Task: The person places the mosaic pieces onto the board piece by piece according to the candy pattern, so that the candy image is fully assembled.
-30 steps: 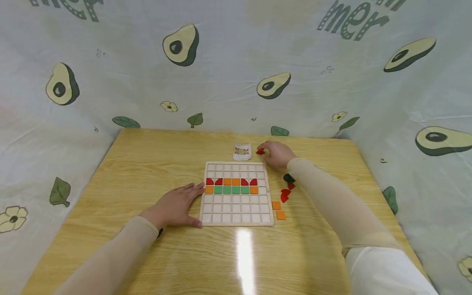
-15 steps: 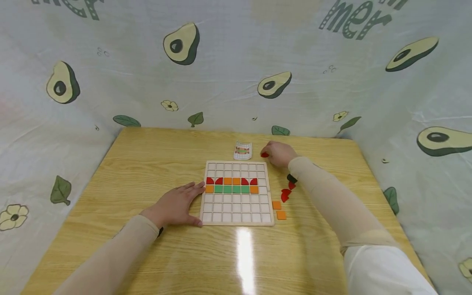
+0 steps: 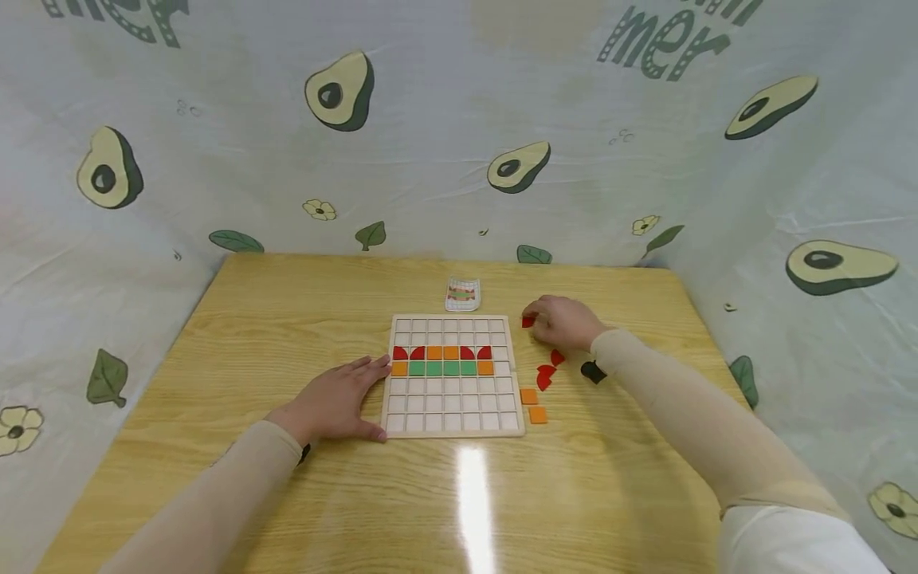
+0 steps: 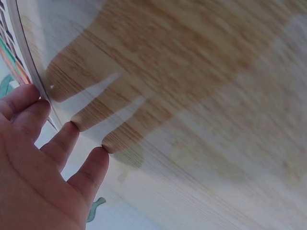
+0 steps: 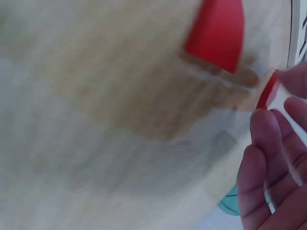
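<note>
A pale wooden grid board point(image 3: 433, 404) lies mid-table with two rows of pieces: red quarter-circles point(image 3: 419, 353) and orange squares point(image 3: 433, 352) in one, green squares point(image 3: 435, 367) with an orange square at each end in the row below. My left hand point(image 3: 340, 401) rests spread along the board's left edge, fingertips and thumb at its rim. Off the board's upper right side, my right hand point(image 3: 562, 322) pinches a red quarter-circle piece point(image 5: 267, 91) between thumb and fingers. Another red piece point(image 5: 218, 38) lies under it in the right wrist view.
Several loose red pieces point(image 3: 545, 371) lie right of the board, below my right hand. Two orange squares point(image 3: 538, 414) sit by its lower right edge. Behind the board is a small pattern card point(image 3: 462, 295). An avocado-print cloth point(image 3: 416, 175) hangs behind the table.
My right hand has moved back from beside the card, toward me and to the right, with the red quarter-circle piece in its fingers. The left hand stays at the board's edge.
</note>
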`<move>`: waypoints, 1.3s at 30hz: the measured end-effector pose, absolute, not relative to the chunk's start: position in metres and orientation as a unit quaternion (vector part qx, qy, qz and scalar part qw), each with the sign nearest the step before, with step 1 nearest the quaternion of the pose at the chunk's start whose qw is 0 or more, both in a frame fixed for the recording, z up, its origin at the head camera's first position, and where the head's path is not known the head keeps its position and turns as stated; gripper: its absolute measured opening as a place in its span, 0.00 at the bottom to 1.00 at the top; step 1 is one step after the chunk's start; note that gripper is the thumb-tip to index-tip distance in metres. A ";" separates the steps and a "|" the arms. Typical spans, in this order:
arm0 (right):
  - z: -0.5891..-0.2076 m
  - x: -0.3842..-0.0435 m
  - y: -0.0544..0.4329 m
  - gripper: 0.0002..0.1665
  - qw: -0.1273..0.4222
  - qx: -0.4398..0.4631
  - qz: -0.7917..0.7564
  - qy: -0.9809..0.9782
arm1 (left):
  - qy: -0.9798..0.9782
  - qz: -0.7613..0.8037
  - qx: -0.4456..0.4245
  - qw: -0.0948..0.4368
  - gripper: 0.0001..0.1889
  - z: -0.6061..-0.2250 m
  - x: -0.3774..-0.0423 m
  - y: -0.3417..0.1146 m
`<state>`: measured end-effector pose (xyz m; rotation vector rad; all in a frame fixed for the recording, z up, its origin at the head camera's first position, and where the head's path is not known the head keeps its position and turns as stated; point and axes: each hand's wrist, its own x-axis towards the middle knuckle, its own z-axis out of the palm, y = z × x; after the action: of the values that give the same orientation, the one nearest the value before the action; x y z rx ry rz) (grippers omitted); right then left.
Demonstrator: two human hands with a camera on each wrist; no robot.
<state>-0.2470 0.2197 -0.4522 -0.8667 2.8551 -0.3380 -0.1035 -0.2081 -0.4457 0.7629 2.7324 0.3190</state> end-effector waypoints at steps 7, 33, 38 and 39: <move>-0.457 -0.237 0.214 0.18 0.053 -0.284 -0.134 0.948 | 0.948 0.111 0.261 0.147 0.57 -0.443 -0.102 -0.209; -0.449 -0.234 0.213 0.16 0.051 -0.332 -0.082 0.938 | 0.946 0.118 0.267 0.141 0.56 -0.441 -0.101 -0.209; -0.449 -0.231 0.214 0.14 0.052 -0.327 -0.089 0.939 | 0.946 0.122 0.264 0.144 0.56 -0.439 -0.101 -0.208; -0.449 -0.231 0.214 0.14 0.053 -0.324 -0.091 0.940 | 0.946 0.122 0.262 0.145 0.56 -0.439 -0.100 -0.208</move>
<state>-0.2306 0.2144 -0.4488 -0.9853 2.8579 -0.2778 -0.1005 -0.2078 -0.4391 0.7549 2.7259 0.3502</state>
